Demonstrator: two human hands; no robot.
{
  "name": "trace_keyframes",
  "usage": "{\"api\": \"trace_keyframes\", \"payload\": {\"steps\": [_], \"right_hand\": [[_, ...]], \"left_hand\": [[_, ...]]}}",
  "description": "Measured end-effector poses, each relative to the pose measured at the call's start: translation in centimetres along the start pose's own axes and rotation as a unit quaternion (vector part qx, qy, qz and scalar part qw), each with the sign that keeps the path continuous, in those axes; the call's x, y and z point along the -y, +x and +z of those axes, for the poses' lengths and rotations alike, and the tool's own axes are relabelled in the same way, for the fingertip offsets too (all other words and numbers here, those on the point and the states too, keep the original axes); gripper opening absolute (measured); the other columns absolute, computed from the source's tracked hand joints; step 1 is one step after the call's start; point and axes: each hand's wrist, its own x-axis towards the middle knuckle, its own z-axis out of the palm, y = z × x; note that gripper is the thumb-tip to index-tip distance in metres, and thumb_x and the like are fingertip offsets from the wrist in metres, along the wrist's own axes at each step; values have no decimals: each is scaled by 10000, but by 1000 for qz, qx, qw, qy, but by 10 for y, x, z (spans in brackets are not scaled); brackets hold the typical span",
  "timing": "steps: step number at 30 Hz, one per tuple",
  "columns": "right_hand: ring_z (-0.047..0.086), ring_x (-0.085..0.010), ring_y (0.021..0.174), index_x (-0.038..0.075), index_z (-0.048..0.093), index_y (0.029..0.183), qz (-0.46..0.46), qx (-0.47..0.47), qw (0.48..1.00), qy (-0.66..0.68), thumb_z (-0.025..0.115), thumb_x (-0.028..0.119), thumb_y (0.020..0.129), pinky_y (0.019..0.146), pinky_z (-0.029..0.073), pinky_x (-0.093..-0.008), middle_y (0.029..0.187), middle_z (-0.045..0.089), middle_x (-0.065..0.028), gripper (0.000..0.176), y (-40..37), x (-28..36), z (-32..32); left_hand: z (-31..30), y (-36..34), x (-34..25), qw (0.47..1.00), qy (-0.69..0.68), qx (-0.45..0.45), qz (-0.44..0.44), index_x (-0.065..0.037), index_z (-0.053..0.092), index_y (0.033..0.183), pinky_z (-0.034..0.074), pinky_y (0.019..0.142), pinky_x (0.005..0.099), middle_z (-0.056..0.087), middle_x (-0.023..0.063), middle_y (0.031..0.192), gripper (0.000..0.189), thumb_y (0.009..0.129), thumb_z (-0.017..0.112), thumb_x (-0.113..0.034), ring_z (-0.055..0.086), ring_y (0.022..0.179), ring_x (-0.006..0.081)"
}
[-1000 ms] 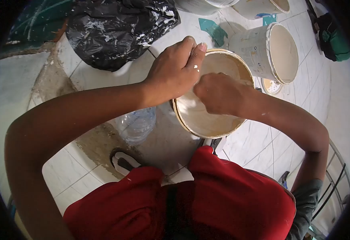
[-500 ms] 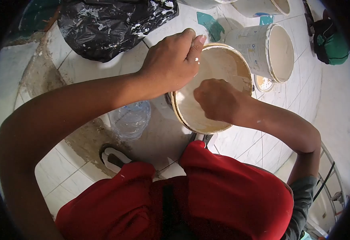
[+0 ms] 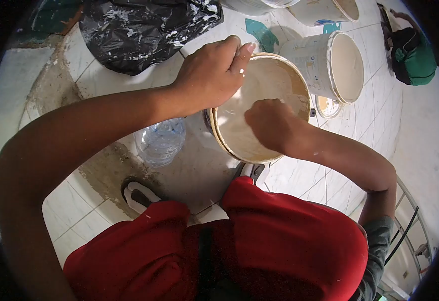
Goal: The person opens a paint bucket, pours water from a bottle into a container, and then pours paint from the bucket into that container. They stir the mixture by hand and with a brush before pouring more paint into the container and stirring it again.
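A round bucket (image 3: 307,83) with a pale, cream-coated inside stands in front of me, its mouth tilted up toward the camera. My left hand (image 3: 212,72) is closed on its rim at the upper left, thumb pointing up and a white spot on the skin. Inside the bucket's mouth, my right hand (image 3: 269,123) is closed in a fist over the pale contents; what it holds, if anything, is hidden beneath it. The bucket's lower edge is close to my red-clothed knees (image 3: 259,200).
A black plastic bag (image 3: 139,30) with white smears lies at the upper left. A clear plastic bottle (image 3: 160,143) is left of the bucket. Another white bucket (image 3: 304,62) lies tilted at the right, near a small round lid (image 3: 328,106). A metal frame (image 3: 415,220) stands at the lower right.
The whole view has shifted slightly, with the bucket and both hands a little further left in the frame. Both hands keep nearly the same pose.
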Motion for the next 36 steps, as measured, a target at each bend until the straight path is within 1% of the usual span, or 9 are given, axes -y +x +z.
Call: {"api": "trace_keyframes", "payload": {"steps": [6,9,13,18,22,25,30,31,36], "right_hand": [[642,-311,783,-7,648,787,-40,-46,986,152,552,38,720,660,528,-366,713,612,-183,126,13,4,-28],[646,-300,794,-6,643,805,47,-114,986,111,570,44,735,640,536,-361,747,618,-167,113,12,-4,-19],[648,-261,836,14,651,869,128,31,991,13,591,79,769,628,545,-329,838,640,-140,133,5,1,-13],[637,-311,660,8,623,736,-65,-6,997,52,573,31,681,594,527,-356,726,615,-183,78,4,10,0],[620,-349,652,-20,613,713,-64,-20,981,179,571,12,663,609,517,-385,672,596,-201,72,12,5,-26],[642,-303,715,24,623,716,25,-120,978,171,560,33,706,629,531,-375,723,621,-184,64,14,-4,-20],[643,-294,792,16,624,846,112,-16,993,44,577,52,734,626,538,-346,889,625,-171,127,-1,-1,-10],[643,-301,807,16,624,876,110,56,992,31,573,57,745,633,539,-352,921,623,-165,147,-6,5,-10],[619,-340,621,-21,599,684,-50,-14,984,171,562,21,653,596,516,-387,687,594,-218,64,0,11,-6]], "left_hand": [[5,0,4,999,-20,-28,40,5,460,813,373,572,447,490,205,620,294,938,395,-253,482,627,416],[1,0,3,999,-7,-19,35,0,475,821,401,602,456,534,208,653,321,935,387,-286,523,656,407],[0,-1,2,1000,17,-12,18,-6,492,829,425,627,469,576,208,677,347,933,382,-318,567,680,395],[0,-1,2,1000,7,-16,19,-4,491,827,420,628,471,574,209,680,350,932,382,-319,566,684,395],[0,0,1,1000,9,-12,16,-1,488,822,419,633,471,574,215,691,348,928,393,-318,565,691,398],[-1,-2,1,1000,13,-14,21,2,486,821,418,635,473,572,220,691,344,928,394,-312,564,693,401],[1,0,0,1000,-7,-17,20,11,461,820,377,597,447,499,224,653,296,939,389,-251,488,654,418],[2,0,1,1000,-8,-18,21,13,459,819,378,596,445,497,225,651,293,939,388,-245,488,655,419],[0,2,0,999,8,-15,27,3,469,811,411,633,487,565,227,700,333,927,391,-300,552,701,415]]}}
